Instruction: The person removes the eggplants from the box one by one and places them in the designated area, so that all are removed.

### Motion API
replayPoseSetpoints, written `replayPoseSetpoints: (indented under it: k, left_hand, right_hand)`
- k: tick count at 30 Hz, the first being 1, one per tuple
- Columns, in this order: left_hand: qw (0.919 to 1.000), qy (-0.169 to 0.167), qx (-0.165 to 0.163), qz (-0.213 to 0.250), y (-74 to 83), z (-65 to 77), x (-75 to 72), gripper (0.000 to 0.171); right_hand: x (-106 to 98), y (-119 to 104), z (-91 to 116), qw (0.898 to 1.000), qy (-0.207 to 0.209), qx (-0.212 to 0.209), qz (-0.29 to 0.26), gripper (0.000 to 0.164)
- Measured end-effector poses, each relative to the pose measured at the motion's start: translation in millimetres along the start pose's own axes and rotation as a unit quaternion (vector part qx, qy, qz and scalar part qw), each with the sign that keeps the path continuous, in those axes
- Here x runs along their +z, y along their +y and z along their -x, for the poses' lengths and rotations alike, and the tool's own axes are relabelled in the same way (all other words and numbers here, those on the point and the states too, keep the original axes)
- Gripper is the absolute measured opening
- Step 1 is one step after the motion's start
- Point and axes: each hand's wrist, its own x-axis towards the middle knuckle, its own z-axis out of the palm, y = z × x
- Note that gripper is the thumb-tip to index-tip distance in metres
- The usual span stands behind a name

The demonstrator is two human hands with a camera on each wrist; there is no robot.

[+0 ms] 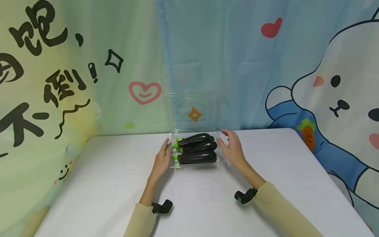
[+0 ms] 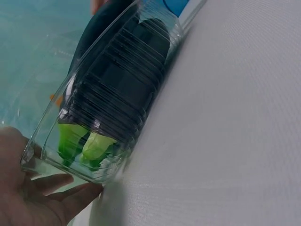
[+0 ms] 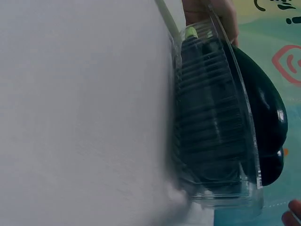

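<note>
A clear plastic box (image 1: 193, 166) lies open on the table, its see-through lid (image 1: 180, 105) standing up at the back. Several dark eggplants (image 1: 197, 157) with green stems fill it, stems to the left. At the box's left end, my left hand (image 1: 162, 161) holds the rim; the left wrist view shows its thumb near the rim corner and its fingers (image 2: 77, 197) low against the end wall. My right hand (image 1: 233, 148) is beside the right end, thumb and forefinger spread near the back corner, nothing held. Only its fingertips (image 3: 292, 214) enter the right wrist view.
A white cloth covers the table (image 1: 118, 184). Close behind the table's back edge hangs a printed curtain (image 1: 237, 82) with cartoon figures, hearts and writing. Each wrist carries a small black camera (image 1: 163, 206).
</note>
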Motion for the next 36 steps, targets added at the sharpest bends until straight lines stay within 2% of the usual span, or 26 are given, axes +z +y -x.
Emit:
replayPoseSetpoints:
  k: [3, 8, 14, 17, 24, 31, 36]
  left_hand:
    - [1.0000, -0.002, 0.004, 0.000, 1.0, 0.0, -0.4, 0.053]
    - [0.9998, 0.007, 0.019, 0.007, 1.6, -0.6, -0.2, 0.052]
    - [0.9980, 0.021, 0.060, 0.005, 3.2, -1.3, -0.7, 0.051]
    - [0.9975, 0.023, 0.067, 0.002, 3.7, -1.0, -0.9, 0.051]
    - [0.9966, 0.023, 0.078, 0.000, 3.3, 0.9, -1.1, 0.050]
    - [0.9956, 0.027, 0.089, -0.006, 3.4, 1.7, -0.9, 0.048]
    - [0.9955, 0.024, 0.091, -0.014, 2.6, 1.6, -0.9, 0.047]
  right_hand:
    - [-0.9, -8.5, -12.3, 0.998, -0.042, -0.033, 0.023, 0.041]
    - [4.1, -24.7, -30.5, 0.991, -0.113, -0.057, 0.043, 0.043]
    - [16.2, -33.0, -46.0, 0.982, -0.159, -0.072, 0.067, 0.043]
    - [20.7, -34.1, -50.6, 0.977, -0.182, -0.075, 0.075, 0.043]
    - [26.4, -34.8, -61.6, 0.959, -0.252, -0.063, 0.111, 0.050]
    - [32.0, -34.5, -71.1, 0.940, -0.301, -0.095, 0.131, 0.052]
    - [37.6, -36.4, -73.6, 0.929, -0.317, -0.114, 0.153, 0.052]
